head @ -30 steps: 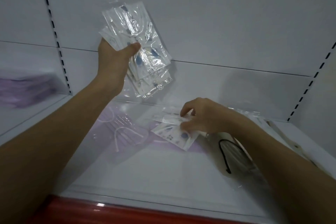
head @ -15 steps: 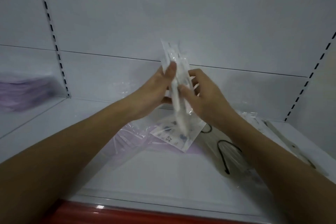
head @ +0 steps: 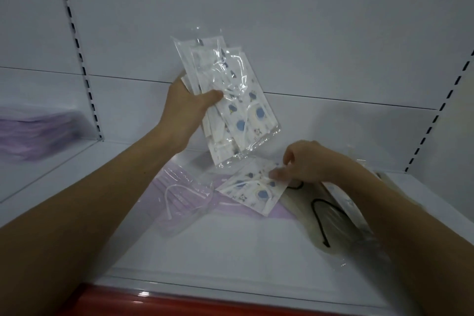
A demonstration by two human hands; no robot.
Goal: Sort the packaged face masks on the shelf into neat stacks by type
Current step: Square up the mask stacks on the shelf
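My left hand (head: 188,108) grips a fanned bunch of printed white masks in clear wrappers (head: 232,105), raised above the white shelf (head: 230,251). My right hand (head: 305,164) pinches the edge of another printed mask packet (head: 252,188) lying flat on the shelf. That packet rests partly over purple masks in clear wrappers (head: 182,200). To the right, under my right forearm, lie beige masks with black ear loops (head: 323,218).
A stack of purple masks (head: 30,133) sits blurred in the neighbouring shelf bay on the left. A slotted upright (head: 79,54) divides the bays; another upright (head: 441,110) stands at the right. A red strip (head: 179,303) runs along the shelf's front edge.
Both hands were together at the raised bunch half a second ago. My right hand has dropped to the packet on the shelf, and my left hand has tilted the bunch flat toward me.
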